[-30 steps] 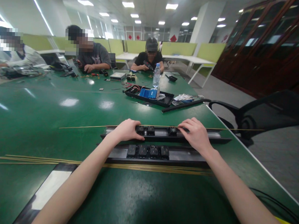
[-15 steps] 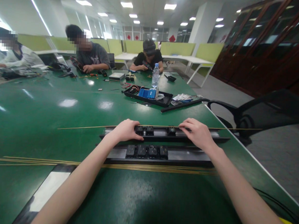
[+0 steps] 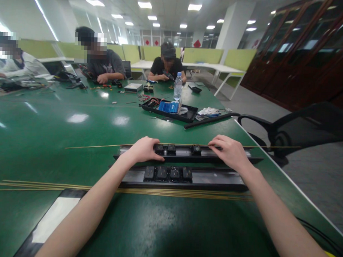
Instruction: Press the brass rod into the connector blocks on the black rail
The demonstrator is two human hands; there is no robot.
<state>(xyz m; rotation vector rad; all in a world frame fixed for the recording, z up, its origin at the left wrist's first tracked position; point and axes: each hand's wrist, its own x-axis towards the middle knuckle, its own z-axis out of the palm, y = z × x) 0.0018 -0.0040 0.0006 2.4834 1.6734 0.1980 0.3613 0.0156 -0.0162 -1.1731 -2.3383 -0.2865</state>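
A long thin brass rod [image 3: 89,146] lies lengthwise over the far black rail [image 3: 181,158], which carries small black blocks [image 3: 196,149]. My right hand [image 3: 228,149] pinches the rod to the right of these blocks. At the rail's left part, my left hand [image 3: 146,149] grips a black block, with thumb on the near side and fingers on the far side. Nearer to me, a second rail [image 3: 214,178] bears a row of several black blocks [image 3: 162,173]. More brass rods [image 3: 172,193] lie along its near edge.
On the green table [image 3: 98,126] stand a black tray [image 3: 153,110] with a blue part, a bottle [image 3: 177,87] and gloves [image 3: 208,113]. A black strip, a white-topped flat object [image 3: 56,218], a chair at right and three people beyond.
My right hand has slid slightly right along the rod. My left hand stays in place. The person across the table has shifted a little to the left.
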